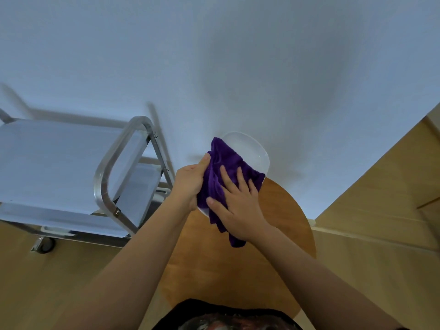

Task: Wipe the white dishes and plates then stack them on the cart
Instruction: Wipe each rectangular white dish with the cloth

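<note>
Above the round table (285,225), white plate (250,151) gripped at nine o'clock by left hand (190,182); right hand (238,201) flat-fingered, pressing purple cloth (223,163). Risk: slip under uneven pressure.

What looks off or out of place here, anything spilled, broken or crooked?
Nothing stands out. The left hand holds the white plate, the right hand presses the purple cloth on it. No chips or spills show.

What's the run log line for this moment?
step: wiping | left hand: holds white plate | right hand: presses purple cloth | cart: bare
</note>
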A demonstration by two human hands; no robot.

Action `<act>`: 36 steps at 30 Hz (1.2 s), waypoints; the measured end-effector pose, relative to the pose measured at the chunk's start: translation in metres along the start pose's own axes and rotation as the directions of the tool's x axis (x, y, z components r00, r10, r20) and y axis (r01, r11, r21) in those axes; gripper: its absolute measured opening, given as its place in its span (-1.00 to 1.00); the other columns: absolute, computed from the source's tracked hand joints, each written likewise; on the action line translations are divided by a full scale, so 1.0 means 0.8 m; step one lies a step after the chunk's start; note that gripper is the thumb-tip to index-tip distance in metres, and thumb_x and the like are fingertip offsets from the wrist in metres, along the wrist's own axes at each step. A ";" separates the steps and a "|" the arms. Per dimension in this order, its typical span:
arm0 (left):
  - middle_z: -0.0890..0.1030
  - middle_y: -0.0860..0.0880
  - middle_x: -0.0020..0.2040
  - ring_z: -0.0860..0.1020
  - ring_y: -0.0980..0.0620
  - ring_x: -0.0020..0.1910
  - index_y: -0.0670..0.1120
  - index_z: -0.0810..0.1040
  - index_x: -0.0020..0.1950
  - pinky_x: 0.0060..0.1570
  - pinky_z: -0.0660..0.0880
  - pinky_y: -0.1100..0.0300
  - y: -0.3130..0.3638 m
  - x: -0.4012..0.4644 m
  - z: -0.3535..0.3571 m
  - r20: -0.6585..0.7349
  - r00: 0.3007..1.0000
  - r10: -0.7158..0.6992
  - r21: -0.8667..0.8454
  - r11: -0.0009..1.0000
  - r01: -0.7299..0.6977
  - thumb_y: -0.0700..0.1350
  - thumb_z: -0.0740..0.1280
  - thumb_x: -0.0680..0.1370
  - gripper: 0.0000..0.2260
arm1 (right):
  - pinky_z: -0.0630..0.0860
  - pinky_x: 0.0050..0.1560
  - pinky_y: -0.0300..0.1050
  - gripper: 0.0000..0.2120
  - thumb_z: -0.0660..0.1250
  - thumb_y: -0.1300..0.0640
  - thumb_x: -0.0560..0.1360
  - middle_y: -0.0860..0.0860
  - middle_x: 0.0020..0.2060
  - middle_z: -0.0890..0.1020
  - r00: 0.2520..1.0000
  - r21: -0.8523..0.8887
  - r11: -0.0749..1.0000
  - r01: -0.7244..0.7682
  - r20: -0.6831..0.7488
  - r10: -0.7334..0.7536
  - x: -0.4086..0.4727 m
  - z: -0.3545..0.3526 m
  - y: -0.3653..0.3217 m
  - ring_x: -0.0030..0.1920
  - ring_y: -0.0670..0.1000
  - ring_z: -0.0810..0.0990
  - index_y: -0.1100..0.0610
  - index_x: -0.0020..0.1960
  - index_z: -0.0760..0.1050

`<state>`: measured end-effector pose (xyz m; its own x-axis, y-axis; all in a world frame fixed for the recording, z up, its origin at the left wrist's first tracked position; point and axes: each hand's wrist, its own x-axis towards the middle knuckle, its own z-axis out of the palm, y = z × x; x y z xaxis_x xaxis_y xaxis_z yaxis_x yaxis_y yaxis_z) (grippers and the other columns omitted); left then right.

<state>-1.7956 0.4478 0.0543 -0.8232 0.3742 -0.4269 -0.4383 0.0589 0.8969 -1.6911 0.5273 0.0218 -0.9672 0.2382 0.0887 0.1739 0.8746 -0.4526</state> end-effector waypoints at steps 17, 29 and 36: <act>0.66 -0.12 -0.12 0.63 -0.06 -0.15 -0.17 0.61 -0.08 -0.18 0.57 0.14 0.026 0.007 -0.037 0.098 0.995 -0.013 0.450 0.892 -0.032 0.21 0.28 0.51 -0.58 | 0.39 0.21 0.29 -0.53 0.59 0.14 0.18 0.13 0.08 0.65 0.887 -0.385 0.836 0.391 -0.086 -0.455 -0.010 -0.053 0.114 0.15 0.22 0.59 0.20 0.06 0.61; 0.59 -0.07 -0.33 0.57 -0.01 -0.35 -0.16 0.50 -0.28 -0.46 0.49 0.24 0.007 0.008 -0.005 -0.012 1.000 0.022 0.183 0.983 -0.019 0.13 0.28 0.55 -0.62 | -0.26 0.43 0.25 -0.09 0.42 0.02 0.40 0.05 0.52 0.12 0.972 -0.212 0.949 0.236 0.036 -0.234 -0.034 -0.010 0.049 0.50 0.11 -0.15 -0.06 0.51 -0.13; 0.43 0.00 -0.49 0.41 0.07 -0.47 -0.11 0.37 -0.34 -0.41 0.43 0.22 0.012 0.007 0.003 -0.009 0.998 -0.054 0.124 0.991 0.055 0.16 0.24 0.56 -0.59 | 0.44 0.20 0.18 -0.28 0.58 0.00 0.19 0.05 0.21 0.58 0.908 -0.275 0.922 0.272 -0.244 -0.341 -0.037 0.012 -0.006 0.24 0.13 0.53 0.09 0.31 0.47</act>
<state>-1.8033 0.4529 0.0606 -0.8018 0.3617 -0.4758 -0.4346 0.1937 0.8796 -1.6649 0.5119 0.0129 -0.8923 0.0212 0.4509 -0.0517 0.9875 -0.1488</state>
